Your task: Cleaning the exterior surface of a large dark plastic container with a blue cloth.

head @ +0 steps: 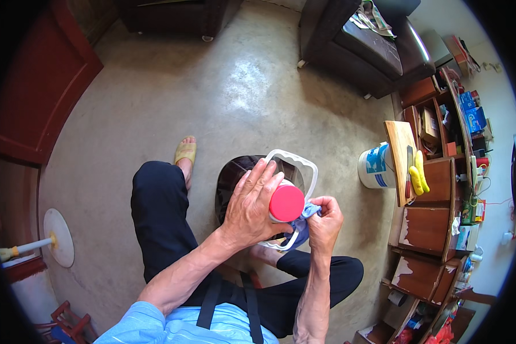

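My left hand (pixel 253 202) is wrapped around the side of a container with a round red lid (pixel 287 203); most of the container's body is hidden beneath the lid and hand. A white plastic handle or frame (pixel 313 172) loops out around it. To its right, my right hand (pixel 326 217) pinches a crumpled blue cloth (pixel 301 223) against the container's side. Under both hands stands a dark, glossy object with a rounded edge (pixel 230 182), between my knees; what it is I cannot tell.
At right, a white bucket (pixel 370 167) stands beside a wooden cutting board (pixel 397 150) bearing a knife (pixel 409 172) and yellow elongated produce (pixel 419 172). Wooden cabinets (pixel 428 228) line the right wall. A dark armchair (pixel 370 47) stands ahead; a round-based stand (pixel 62 236) is at left.
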Demonstrator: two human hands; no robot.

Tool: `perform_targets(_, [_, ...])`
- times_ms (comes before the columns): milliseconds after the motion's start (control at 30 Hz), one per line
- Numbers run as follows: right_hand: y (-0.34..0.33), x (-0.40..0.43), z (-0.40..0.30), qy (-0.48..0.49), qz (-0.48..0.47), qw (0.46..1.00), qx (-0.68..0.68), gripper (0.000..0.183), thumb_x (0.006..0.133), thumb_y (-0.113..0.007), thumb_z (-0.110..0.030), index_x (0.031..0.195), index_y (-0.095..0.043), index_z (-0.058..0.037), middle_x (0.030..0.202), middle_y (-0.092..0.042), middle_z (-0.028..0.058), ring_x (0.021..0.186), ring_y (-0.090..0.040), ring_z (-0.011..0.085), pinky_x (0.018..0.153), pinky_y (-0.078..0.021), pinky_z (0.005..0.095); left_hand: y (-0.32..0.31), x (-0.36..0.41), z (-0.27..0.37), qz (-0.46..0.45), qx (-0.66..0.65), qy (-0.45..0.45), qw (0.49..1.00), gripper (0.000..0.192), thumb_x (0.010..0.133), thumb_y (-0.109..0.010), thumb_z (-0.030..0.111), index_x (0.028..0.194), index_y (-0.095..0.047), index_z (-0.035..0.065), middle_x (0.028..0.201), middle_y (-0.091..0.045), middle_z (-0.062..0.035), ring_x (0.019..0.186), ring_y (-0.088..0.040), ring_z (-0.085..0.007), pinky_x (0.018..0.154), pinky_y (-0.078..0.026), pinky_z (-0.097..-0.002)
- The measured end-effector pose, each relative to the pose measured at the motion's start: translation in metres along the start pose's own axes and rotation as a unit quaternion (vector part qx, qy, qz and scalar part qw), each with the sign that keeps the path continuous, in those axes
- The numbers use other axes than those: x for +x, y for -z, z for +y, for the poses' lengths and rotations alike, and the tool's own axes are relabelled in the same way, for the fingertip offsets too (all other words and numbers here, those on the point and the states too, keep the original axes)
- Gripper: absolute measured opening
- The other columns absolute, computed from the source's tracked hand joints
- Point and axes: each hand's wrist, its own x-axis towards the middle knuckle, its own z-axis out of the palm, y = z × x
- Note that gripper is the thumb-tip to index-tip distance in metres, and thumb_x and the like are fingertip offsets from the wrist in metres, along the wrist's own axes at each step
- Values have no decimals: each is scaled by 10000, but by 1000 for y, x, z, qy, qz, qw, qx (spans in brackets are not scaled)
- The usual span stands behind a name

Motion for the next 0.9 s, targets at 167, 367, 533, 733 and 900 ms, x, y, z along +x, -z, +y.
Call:
perform_targets(167, [-1, 3, -7, 15, 1, 999, -45, 167, 837, -771, 17, 947, -649, -11, 823, -655, -23, 722, -584, 28, 628, -461, 191, 0, 1, -1, 1, -5, 1, 1000, 1105, 604, -938, 542, 1444, -453, 12, 1493, -502, -286, 1508, -330, -436, 1220, -284, -514])
perform_targets(367, [-3, 7, -12, 27, 1, 996, -81, 155, 832, -760, 14, 941, -651, -5, 803, -645, -28, 708, -572, 28, 613, -457, 198, 0, 0, -2, 6, -14, -1, 1000, 1109, 581, -956, 514, 1434, -461, 9, 1489, -501, -292, 1505, -330, -443, 1232, -281, -502])
perform_targets(533, [-5, 22, -18, 55, 0, 993, -108, 116, 863, -726, 7, 949, -649, -3, 805, -653, -6, 723, -590, 50, 623, -484, 221, -1, 1, -2, 15, -7, -15, 1000, 1065, 598, -922, 544, 1409, -487, 10, 1489, -498, -280, 1470, -380, -455, 1189, -341, -522])
perform_targets(733, [-2, 51, -10, 75, 73, 973, 206, 124, 938, -639, 32, 1050, -631, -18, 916, -712, 66, 782, -663, 110, 692, -546, 244, -3, -4, -3, 14, 6, -16, 1000, 1098, 555, -961, 505, 1415, -481, 21, 1502, -486, -282, 1474, -365, -464, 1174, -334, -570])
perform_targets(900, [26, 21, 10, 6, 15, 970, 242, 142, 973, -639, -48, 1114, -625, -40, 973, -727, 99, 829, -691, 140, 749, -556, 259, -1, -1, -2, 9, 28, -20, 999, 1096, 602, -926, 581, 1402, -471, -15, 1462, -520, -301, 1504, -329, -449, 1218, -292, -530])
